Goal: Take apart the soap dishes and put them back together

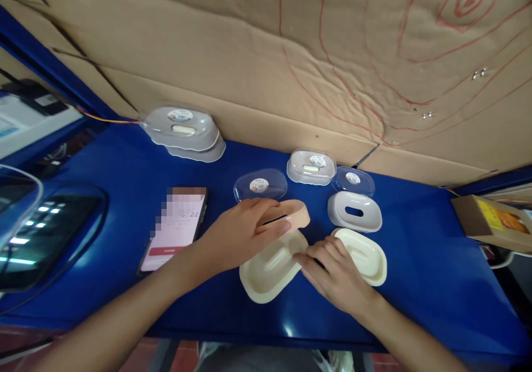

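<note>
My left hand is closed around a pink oval soap dish part with a slot, its thumb along the near side. The pink part is tilted above the far end of a cream soap dish base. My right hand pinches the right edge of that base between thumb and fingers. Just beyond my right hand lies a second cream base, partly hidden by the fingers. Behind it is a white slotted soap dish part. A clear lid with a round label rests beyond my left hand.
An assembled lidded soap dish and another clear lid stand near the cardboard wall. Stacked lidded dishes are at back left. A phone lies left of my hands on the blue table. A cardboard box sits far right.
</note>
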Demonstrator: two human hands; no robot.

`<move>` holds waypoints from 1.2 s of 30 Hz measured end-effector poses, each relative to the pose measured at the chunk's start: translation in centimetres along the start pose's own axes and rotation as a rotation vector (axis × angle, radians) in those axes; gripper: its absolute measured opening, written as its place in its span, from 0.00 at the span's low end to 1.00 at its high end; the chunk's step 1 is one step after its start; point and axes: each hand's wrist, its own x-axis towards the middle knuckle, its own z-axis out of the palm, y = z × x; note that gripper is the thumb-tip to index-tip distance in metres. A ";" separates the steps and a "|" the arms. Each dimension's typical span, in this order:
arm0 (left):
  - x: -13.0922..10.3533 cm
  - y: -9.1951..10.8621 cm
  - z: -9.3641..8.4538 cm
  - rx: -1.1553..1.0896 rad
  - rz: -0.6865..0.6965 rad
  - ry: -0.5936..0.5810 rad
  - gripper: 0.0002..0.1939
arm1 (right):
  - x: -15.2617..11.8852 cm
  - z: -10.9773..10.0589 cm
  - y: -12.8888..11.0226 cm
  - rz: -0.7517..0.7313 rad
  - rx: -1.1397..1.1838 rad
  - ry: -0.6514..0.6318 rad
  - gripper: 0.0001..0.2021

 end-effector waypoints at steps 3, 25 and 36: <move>-0.2 -0.8 0.6 0.222 0.124 0.134 0.23 | 0.0 0.0 -0.1 -0.029 0.010 -0.011 0.07; -0.8 -3.0 -0.6 0.352 0.116 -0.229 0.42 | 7.2 -0.5 6.9 0.256 0.020 -0.108 0.26; -1.5 -2.6 -0.8 0.251 0.273 -0.095 0.47 | 6.9 -1.0 8.2 0.338 -0.026 -0.202 0.38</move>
